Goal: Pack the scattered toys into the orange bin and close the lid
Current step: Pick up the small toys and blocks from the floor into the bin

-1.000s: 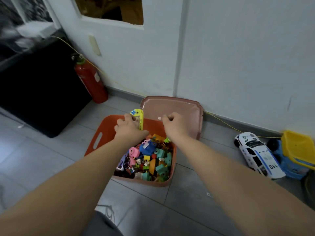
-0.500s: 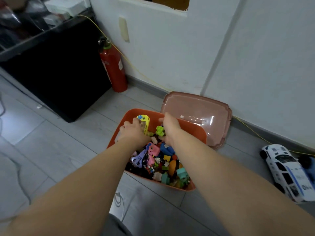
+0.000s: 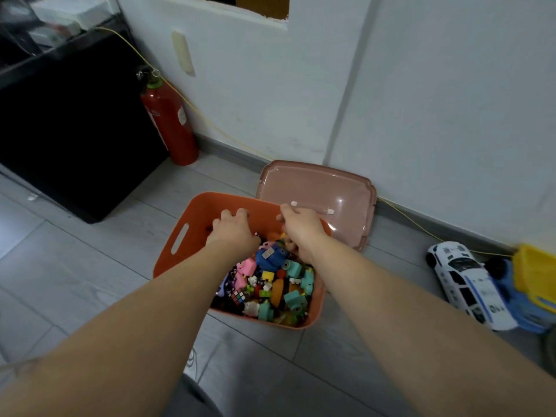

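The orange bin (image 3: 176, 254) stands open on the grey floor, and a pile of small coloured toys (image 3: 270, 281) fills its near right part. Its pinkish see-through lid (image 3: 316, 188) leans against the wall just behind it. My left hand (image 3: 233, 228) is inside the bin at the far side, palm down with bent fingers. My right hand (image 3: 301, 231) reaches in beside it, its fingers curled down among the toys. Both palms are hidden, so I cannot tell whether either hand holds anything.
A white toy police car (image 3: 466, 284) and a blue and yellow toy truck (image 3: 532, 284) lie on the floor at the right, near the wall. At the left, a red fire extinguisher (image 3: 168, 121) stands beside a black cabinet (image 3: 75, 130). A yellow cable (image 3: 421, 227) runs along the wall.
Both hands have sunk lower into the bin. The yellow toy at my left hand's fingers is out of sight now. The view has shifted, and the toy truck shows again.
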